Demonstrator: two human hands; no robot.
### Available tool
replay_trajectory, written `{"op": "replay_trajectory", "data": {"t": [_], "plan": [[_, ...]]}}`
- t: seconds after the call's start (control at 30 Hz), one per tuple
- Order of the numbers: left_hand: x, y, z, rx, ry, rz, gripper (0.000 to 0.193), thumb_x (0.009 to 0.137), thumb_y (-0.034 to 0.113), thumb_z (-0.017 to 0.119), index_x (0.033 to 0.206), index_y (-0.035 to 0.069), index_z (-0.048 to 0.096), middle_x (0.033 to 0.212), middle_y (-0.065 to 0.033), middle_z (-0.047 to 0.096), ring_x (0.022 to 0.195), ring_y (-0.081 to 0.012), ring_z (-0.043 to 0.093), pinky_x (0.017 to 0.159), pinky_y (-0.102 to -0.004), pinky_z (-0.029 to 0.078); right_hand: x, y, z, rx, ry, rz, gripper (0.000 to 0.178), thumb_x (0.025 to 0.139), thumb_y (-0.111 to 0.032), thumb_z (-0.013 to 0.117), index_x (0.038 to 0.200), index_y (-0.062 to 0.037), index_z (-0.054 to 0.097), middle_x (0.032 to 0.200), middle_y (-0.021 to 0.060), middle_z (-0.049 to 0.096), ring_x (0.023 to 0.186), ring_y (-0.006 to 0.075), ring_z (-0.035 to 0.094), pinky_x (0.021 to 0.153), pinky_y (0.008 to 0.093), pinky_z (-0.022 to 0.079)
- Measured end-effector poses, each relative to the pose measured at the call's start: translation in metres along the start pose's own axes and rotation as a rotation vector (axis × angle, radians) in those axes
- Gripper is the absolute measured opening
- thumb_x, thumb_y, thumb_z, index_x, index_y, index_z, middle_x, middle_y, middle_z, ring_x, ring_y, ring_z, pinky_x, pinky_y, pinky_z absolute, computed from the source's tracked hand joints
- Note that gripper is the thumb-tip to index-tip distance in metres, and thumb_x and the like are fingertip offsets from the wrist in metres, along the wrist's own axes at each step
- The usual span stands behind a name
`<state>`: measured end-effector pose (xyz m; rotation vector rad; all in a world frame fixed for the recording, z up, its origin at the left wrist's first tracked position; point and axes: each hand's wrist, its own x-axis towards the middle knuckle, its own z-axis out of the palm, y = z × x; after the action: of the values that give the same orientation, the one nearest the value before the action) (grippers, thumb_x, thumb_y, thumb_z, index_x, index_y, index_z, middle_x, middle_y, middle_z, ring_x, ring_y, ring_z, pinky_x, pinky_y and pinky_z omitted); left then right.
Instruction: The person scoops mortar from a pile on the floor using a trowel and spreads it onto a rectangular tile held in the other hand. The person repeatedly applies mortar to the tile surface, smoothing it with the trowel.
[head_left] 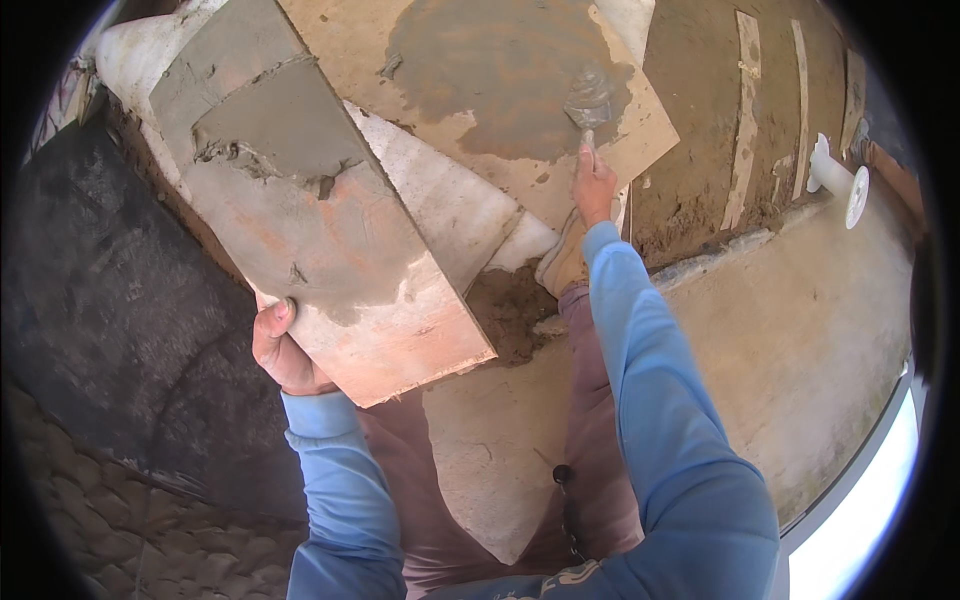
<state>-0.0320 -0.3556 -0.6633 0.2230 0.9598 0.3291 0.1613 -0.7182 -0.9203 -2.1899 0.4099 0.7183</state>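
My left hand (285, 350) grips the near left edge of a long flat board (420, 340), its thumb on top and its fingers hidden underneath. Wet grey mortar (290, 115) coats the board's far and middle parts, with a ragged ridge across it, while the near end is bare. My right hand (595, 187) is closed round the handle of a trowel (588, 103). The mortar-smeared blade rests on or just over a round grey mortar patch (480, 60) spread on a second board (645, 130), to the right of the first.
Whitish sheets (440, 185) lie under the boards. Brown ground with pale strips (745, 120) stretches to the far right. A white flanged plastic piece (840, 180) stands on the pale concrete slab (800, 320). Dark sheeting (120, 300) covers the left, above rough stonework (90, 500).
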Motion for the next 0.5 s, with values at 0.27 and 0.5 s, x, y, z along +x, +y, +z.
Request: {"op": "replay_trajectory", "data": {"t": [0.27, 0.5], "plan": [[0.0, 0.0, -0.024, 0.035, 0.043, 0.059, 0.065, 0.082, 0.011, 0.059, 0.144, -0.001, 0.043, 0.139, -0.0207, 0.055, 0.124, -0.0385, 0.056, 0.108, -0.0527, 0.045, -0.081, -0.127, 0.146, -0.231, -0.247, -0.219, 0.055, 0.097, -0.037, 0.056, 0.119, 0.0136, 0.059, 0.099, 0.0376, 0.064, 0.102, 0.0509, 0.061, 0.09, 0.0521, 0.048], [0.003, -0.006, -0.021, 0.008, 0.026, 0.09, 0.066, 0.082, 0.013, 0.059, 0.145, -0.001, 0.042, 0.139, -0.0199, 0.055, 0.125, -0.0378, 0.055, 0.109, -0.0515, 0.044, -0.073, -0.157, 0.17, -0.011, -0.52, -0.24, 0.059, 0.097, -0.038, 0.06, 0.125, 0.0136, 0.057, 0.097, 0.0301, 0.069, 0.092, 0.0405, 0.069, 0.083, 0.0424, 0.052]]}}
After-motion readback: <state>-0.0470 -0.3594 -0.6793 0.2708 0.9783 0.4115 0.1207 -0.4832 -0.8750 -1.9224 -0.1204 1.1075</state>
